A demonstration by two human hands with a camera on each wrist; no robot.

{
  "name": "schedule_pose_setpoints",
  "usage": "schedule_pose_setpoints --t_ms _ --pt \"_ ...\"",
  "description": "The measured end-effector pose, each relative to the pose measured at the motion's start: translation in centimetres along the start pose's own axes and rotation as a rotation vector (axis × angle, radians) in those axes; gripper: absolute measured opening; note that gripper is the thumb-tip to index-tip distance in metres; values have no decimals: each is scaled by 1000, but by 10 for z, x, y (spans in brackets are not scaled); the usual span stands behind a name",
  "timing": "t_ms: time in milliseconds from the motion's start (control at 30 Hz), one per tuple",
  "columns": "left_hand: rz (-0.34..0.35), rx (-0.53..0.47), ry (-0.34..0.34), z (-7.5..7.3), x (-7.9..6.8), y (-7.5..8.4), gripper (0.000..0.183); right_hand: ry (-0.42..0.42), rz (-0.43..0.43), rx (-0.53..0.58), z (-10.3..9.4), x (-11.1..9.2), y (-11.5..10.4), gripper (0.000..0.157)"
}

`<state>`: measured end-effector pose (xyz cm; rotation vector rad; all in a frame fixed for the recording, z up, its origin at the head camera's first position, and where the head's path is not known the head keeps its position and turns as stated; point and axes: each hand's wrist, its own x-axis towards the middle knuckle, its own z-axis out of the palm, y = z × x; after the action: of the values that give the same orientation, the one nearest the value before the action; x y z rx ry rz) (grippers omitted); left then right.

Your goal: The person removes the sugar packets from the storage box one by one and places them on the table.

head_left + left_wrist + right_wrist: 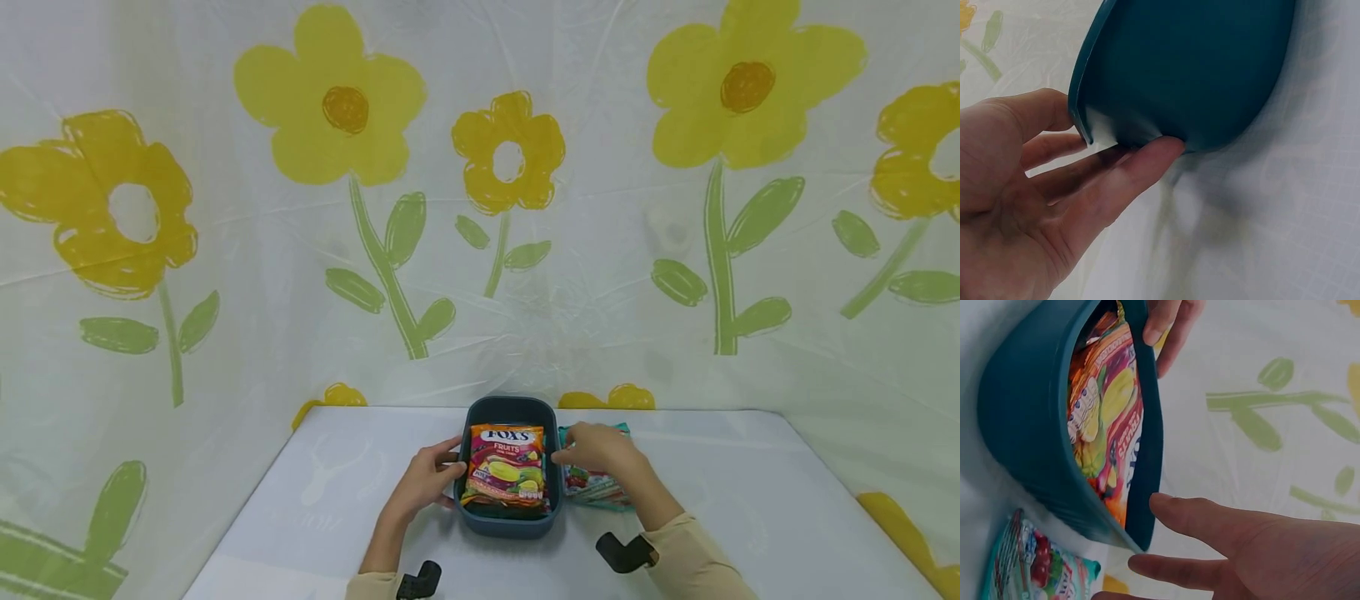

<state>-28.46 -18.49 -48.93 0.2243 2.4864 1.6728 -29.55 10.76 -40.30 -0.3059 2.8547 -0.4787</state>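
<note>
A dark blue open container (508,527) stands on the table in the head view, with an orange and purple Fox's Fruits candy bag (505,467) lying inside it. My left hand (429,477) rests against its left side, with loosely extended fingers touching the wall and rim in the left wrist view. At the opposite side is my right hand (602,448), its fingers spread; in the right wrist view the thumb (1191,515) is at the rim. Beneath that hand, a teal candy bag (600,498) lies beside the container, partly hidden.
The white table (315,508) extends to both sides of the container. Behind it hangs a white cloth (600,275) printed with yellow flowers. Black wrist-worn devices (627,553) show at both sleeves.
</note>
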Motion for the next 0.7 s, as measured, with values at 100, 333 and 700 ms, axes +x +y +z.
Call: schedule_pose_setpoints --t_ms 100,333,700 --pt "7 1 -4 1 0 0 56 -9 33 -9 0 1 -6 48" --pt "7 -8 -4 1 -1 -1 56 0 -1 8 3 0 -20 50" --pt "2 -15 -1 -1 1 -3 56 52 -12 1 8 6 -41 50"
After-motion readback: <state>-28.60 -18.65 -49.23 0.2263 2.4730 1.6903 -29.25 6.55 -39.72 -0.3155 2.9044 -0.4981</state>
